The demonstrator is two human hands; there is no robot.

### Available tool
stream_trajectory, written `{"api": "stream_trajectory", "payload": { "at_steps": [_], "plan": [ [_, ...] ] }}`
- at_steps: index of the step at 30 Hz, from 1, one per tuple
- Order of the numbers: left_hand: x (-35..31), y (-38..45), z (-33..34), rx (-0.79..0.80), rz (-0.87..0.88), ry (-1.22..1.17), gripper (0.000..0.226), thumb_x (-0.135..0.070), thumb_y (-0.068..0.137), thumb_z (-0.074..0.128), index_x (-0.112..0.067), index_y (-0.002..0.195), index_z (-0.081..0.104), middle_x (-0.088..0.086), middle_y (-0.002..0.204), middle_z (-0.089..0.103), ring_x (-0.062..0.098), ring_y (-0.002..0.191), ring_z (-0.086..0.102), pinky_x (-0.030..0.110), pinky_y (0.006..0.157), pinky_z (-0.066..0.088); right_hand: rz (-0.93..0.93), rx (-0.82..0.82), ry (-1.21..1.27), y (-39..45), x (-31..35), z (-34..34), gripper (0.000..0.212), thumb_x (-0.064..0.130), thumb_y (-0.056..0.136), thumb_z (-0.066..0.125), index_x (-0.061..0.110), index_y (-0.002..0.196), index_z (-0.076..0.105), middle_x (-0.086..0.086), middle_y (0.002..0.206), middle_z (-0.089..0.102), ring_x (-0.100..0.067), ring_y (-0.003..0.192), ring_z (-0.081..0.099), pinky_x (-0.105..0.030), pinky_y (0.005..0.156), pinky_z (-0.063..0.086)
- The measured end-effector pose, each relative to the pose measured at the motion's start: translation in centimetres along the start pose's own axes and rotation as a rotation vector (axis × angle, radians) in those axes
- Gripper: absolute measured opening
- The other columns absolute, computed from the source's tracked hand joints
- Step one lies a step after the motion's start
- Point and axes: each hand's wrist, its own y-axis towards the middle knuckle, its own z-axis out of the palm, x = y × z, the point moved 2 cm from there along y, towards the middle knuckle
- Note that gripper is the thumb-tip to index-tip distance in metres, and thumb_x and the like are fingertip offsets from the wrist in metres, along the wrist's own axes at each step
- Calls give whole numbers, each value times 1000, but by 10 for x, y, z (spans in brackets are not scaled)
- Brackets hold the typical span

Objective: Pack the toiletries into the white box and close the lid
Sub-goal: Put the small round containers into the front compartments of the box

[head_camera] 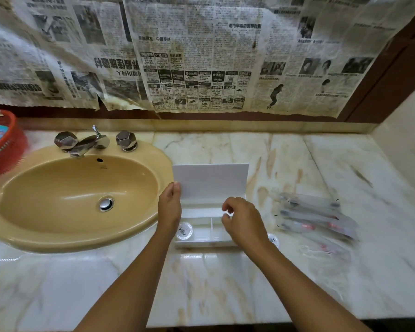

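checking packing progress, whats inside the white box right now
One small round white container sits in the left compartment of the open white plastic box. The middle looks bare; the right hand covers the right end.

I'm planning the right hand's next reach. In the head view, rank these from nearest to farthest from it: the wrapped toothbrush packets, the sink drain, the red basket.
From the right hand:
1. Wrapped toothbrush packets, just to its right on the counter.
2. Sink drain, left, in the basin.
3. Red basket, far left.

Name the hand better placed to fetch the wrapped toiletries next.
Right. The right hand hovers free over the white box, nearest the wrapped toiletries on its side; the left hand is holding the lid up.
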Motion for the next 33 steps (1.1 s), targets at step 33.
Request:
{"api": "stream_trajectory", "payload": {
  "at_steps": [33],
  "plan": [
    [0, 0, 0, 11, 3, -3, 44, -30, 105, 41, 8, 84, 46, 5, 82, 41, 18, 77, 36, 33, 73, 31, -6, 28, -63, -8, 14, -25, 18, 17, 77, 65, 15, 92, 56, -3, 98, 52, -24, 84, 58, -31, 72, 48]
  ]
}}
